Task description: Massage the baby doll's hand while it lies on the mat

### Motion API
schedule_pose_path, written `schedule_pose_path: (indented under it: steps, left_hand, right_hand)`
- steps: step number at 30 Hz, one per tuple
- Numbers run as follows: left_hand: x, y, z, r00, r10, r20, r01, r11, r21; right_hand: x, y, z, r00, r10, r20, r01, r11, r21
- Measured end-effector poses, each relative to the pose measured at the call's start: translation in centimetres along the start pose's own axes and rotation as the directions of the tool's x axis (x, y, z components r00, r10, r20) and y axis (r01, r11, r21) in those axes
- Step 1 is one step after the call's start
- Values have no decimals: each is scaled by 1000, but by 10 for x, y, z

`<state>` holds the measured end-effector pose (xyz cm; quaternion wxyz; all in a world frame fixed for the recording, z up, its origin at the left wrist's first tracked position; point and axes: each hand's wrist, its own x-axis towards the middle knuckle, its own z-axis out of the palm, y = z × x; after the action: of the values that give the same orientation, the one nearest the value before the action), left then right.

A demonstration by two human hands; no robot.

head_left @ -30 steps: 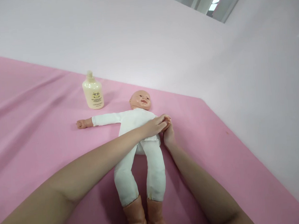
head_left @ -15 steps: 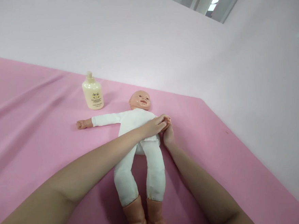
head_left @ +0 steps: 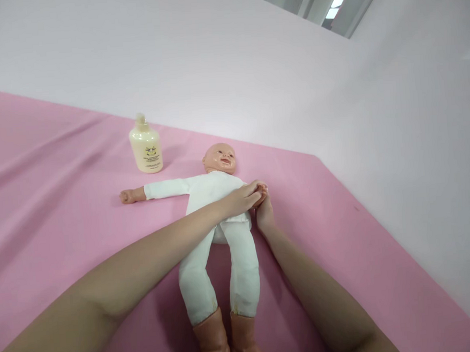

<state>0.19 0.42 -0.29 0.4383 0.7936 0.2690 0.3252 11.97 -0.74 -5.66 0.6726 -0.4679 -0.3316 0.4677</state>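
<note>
Head view: the doll (head_left: 214, 199) lies face-up on the pink sheet (head_left: 52, 210); the left hand (head_left: 245, 198) and right hand (head_left: 265, 214) curl together over its near arm, grip unclear; a lotion bottle (head_left: 146, 146) stands well apart.

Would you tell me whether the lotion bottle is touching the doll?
Apart. The head view shows bare pink sheet between the lotion bottle and the doll.
</note>
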Motion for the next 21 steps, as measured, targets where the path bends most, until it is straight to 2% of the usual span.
schedule_pose_path:
  steps: [3,11,21]
  left_hand:
    - [0,0,0,1000,1,-3,-1,1000,-4]
    - [0,2,0,1000,2,-4,-2,1000,4]
    - [0,0,0,1000,-10,2,10,1000,1]
  right_hand:
    - [1,0,1,998,53,-43,-51,998,31]
    - [2,1,1,995,86,-50,-85,996,21]
    - [4,4,-3,998,60,-33,-60,998,-3]
